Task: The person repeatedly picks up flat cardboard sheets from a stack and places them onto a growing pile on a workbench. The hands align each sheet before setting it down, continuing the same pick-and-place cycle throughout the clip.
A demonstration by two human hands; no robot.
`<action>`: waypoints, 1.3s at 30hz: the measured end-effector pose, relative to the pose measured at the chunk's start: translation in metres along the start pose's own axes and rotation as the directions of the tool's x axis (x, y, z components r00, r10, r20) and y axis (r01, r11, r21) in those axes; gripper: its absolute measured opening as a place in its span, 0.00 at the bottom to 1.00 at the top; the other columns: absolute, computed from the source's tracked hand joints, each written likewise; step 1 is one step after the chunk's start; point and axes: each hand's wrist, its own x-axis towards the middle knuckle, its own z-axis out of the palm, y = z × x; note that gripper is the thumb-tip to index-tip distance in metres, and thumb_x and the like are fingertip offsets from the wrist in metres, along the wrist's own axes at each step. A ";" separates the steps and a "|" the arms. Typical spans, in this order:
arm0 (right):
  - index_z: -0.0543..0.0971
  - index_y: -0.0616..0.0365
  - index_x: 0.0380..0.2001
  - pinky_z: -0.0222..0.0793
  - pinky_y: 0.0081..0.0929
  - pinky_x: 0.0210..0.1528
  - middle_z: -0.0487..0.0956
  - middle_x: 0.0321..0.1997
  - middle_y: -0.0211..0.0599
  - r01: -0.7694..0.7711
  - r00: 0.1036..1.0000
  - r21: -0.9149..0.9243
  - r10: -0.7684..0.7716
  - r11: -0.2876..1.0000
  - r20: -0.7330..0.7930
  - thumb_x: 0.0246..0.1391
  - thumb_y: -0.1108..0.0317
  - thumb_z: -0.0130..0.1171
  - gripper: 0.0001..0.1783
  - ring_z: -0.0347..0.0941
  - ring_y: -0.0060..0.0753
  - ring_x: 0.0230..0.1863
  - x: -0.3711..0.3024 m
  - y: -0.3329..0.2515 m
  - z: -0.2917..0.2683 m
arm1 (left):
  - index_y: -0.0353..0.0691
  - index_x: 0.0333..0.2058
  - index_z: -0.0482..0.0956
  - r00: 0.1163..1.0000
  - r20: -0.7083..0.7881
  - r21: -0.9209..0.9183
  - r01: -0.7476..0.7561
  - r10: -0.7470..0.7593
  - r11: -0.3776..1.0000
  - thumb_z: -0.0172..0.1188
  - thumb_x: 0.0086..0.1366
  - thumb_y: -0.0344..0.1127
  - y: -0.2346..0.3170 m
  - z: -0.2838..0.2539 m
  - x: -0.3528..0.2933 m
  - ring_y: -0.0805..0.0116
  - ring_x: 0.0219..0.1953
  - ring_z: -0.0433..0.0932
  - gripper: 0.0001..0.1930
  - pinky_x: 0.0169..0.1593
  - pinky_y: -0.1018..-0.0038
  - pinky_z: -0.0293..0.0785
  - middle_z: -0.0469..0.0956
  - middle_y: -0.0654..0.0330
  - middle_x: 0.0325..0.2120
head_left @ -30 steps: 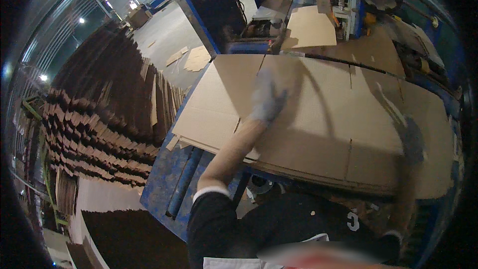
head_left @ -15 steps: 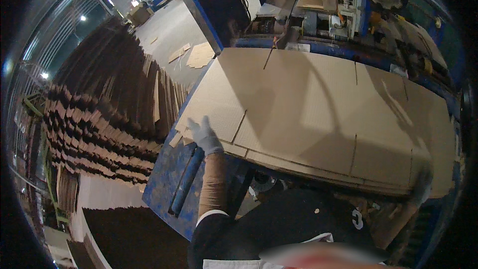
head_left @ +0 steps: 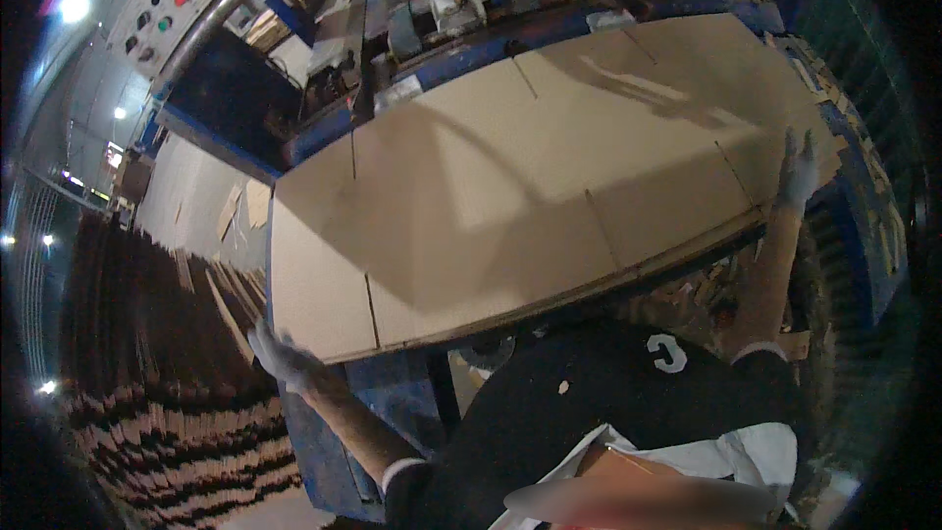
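A large brown cardboard sheet [head_left: 491,216] with dark slots lies flat on top of similar sheets, whose layered edges show along the near side. In a grey glove, my left hand [head_left: 280,357] is at the sheet's near left corner, its fingers stretched out and slightly blurred. My right hand [head_left: 799,169], also gloved, is at the right end with fingers apart, on or just over the cardboard. Neither hand is closed round anything. Whether the left fingers touch the sheet's edge, I cannot tell.
The sheets rest on a blue metal table [head_left: 378,412], against a blue machine [head_left: 432,59] at the far side. A control panel [head_left: 177,0] with several knobs stands at far left. Tall stacks of cardboard [head_left: 177,412] fill the left; scraps [head_left: 697,294] lie below the table.
The view has turned, so the machine's control panel now shows. My left hand has gone from lying over the sheet's left part to its corner; my right hand has moved up along the right end.
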 end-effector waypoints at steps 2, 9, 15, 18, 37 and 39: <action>0.65 0.59 0.60 0.65 0.35 0.57 0.68 0.61 0.48 -0.022 0.992 0.032 0.018 0.999 0.122 0.57 0.59 0.53 0.30 0.68 0.45 0.58 -0.011 0.010 -0.002 | 0.30 0.46 0.71 0.976 -0.078 0.016 0.204 -0.202 0.979 0.58 0.60 0.38 -0.019 0.006 -0.022 0.61 0.45 0.71 0.20 0.50 0.65 0.67 0.72 0.52 0.42; 0.64 0.57 0.59 0.71 0.36 0.53 0.69 0.59 0.50 -0.219 0.924 -0.039 0.220 0.975 0.313 0.55 0.66 0.55 0.27 0.70 0.49 0.55 -0.013 0.061 0.000 | 0.23 0.51 0.67 0.970 -0.098 0.011 0.223 -0.221 0.975 0.59 0.60 0.39 -0.054 0.032 -0.034 0.56 0.50 0.69 0.27 0.54 0.63 0.66 0.72 0.46 0.47; 0.63 0.57 0.61 0.67 0.34 0.56 0.69 0.59 0.48 -0.208 0.931 0.216 0.125 0.954 0.343 0.57 0.66 0.53 0.29 0.67 0.46 0.57 0.003 0.054 0.006 | 0.21 0.54 0.63 0.970 -0.240 0.801 0.220 -0.038 0.557 0.59 0.60 0.43 -0.055 -0.001 -0.041 0.48 0.55 0.68 0.32 0.57 0.61 0.63 0.69 0.37 0.52; 0.66 0.59 0.60 0.65 0.33 0.57 0.67 0.62 0.46 -0.324 0.908 0.175 0.254 0.930 0.333 0.56 0.63 0.53 0.29 0.66 0.43 0.59 0.012 0.044 0.006 | 0.21 0.54 0.63 0.973 -0.230 0.718 0.181 -0.016 0.673 0.59 0.58 0.44 -0.058 -0.006 -0.035 0.49 0.55 0.67 0.34 0.59 0.63 0.60 0.67 0.37 0.53; 0.72 0.58 0.53 0.67 0.32 0.52 0.76 0.52 0.36 -0.238 0.960 0.154 0.208 0.959 0.184 0.59 0.64 0.54 0.20 0.70 0.32 0.52 -0.070 -0.154 -0.091 | 0.33 0.50 0.73 0.939 0.340 0.345 -0.181 0.057 0.921 0.55 0.61 0.29 0.012 0.019 -0.056 0.56 0.50 0.73 0.17 0.52 0.63 0.70 0.73 0.48 0.50; 0.74 0.56 0.49 0.64 0.38 0.56 0.75 0.53 0.40 0.280 0.825 0.206 -0.345 0.938 0.447 0.52 0.67 0.58 0.19 0.69 0.40 0.54 -0.103 -0.159 -0.088 | 0.33 0.51 0.72 0.833 0.534 0.334 -0.368 0.147 0.868 0.57 0.58 0.27 0.018 0.046 -0.096 0.52 0.54 0.71 0.20 0.56 0.60 0.67 0.70 0.46 0.53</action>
